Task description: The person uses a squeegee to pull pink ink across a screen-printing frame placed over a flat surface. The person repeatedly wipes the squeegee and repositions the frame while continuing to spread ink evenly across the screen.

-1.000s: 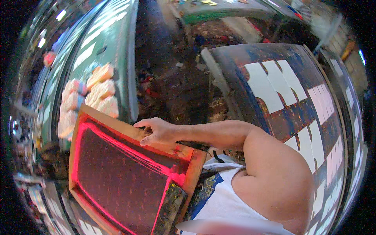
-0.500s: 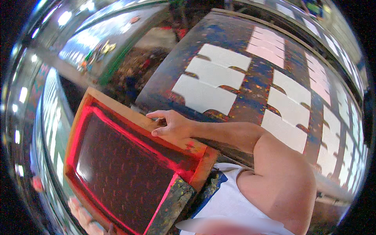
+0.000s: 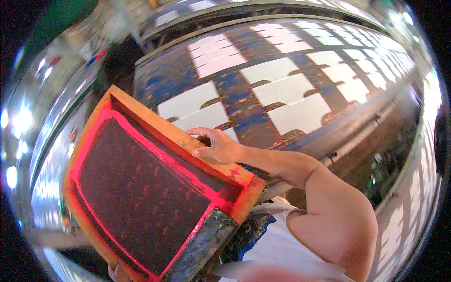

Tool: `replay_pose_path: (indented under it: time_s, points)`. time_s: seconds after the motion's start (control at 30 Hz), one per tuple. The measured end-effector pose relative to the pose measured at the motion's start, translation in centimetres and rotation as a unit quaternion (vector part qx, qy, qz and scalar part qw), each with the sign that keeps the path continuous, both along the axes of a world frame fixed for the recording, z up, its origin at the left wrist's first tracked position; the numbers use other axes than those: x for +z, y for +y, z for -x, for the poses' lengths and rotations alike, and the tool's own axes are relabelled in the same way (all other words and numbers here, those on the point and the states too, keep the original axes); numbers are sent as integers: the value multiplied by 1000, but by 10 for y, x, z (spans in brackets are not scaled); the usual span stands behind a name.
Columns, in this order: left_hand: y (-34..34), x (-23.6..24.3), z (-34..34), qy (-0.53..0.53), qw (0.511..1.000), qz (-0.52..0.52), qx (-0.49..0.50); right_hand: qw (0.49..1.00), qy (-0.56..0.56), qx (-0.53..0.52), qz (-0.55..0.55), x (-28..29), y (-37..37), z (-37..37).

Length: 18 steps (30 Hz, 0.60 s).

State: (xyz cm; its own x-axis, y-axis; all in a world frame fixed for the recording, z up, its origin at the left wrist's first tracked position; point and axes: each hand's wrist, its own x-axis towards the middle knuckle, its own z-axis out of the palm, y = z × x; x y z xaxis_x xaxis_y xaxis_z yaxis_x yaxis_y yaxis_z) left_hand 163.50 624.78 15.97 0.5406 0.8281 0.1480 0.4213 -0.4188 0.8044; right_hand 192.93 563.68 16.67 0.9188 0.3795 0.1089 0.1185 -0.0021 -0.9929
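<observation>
A screen-printing frame with a wooden rim and a dark mesh bordered in bright pink ink is held tilted in front of me. My right hand is closed over the rim's upper right side, thumb on the inner side. Low on the opposite side, my left hand shows only in part, its fingers closed at the rim. A dark, paint-stained flat bar lies along the end of the frame nearest my body; its kind is unclear.
Beyond the frame stretches a long paint-speckled table with rows of white cut pieces and pale pink pieces laid on it. A rail follows its near side. Another table with pieces stands at the right.
My view has turned to the right, so more of the long table and its rows shows. The frame has come along with me, both hands still on it.
</observation>
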Motion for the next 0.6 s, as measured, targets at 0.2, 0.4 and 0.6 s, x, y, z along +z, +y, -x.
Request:
replay_pose_path:
  time_s: [0.2,0.4,0.6]
  points:
    - [41,-36,-217,-36,982,29,-186,981,-86,-136,112,3,-29,-12]
    - [17,-81,-362,-87,942,70,-318,952,45,-302,4,-5,-63,-19]
    - [-27,-112,-424,-1,918,48,-394,935,98,-341,-25,-17,-110,-5]
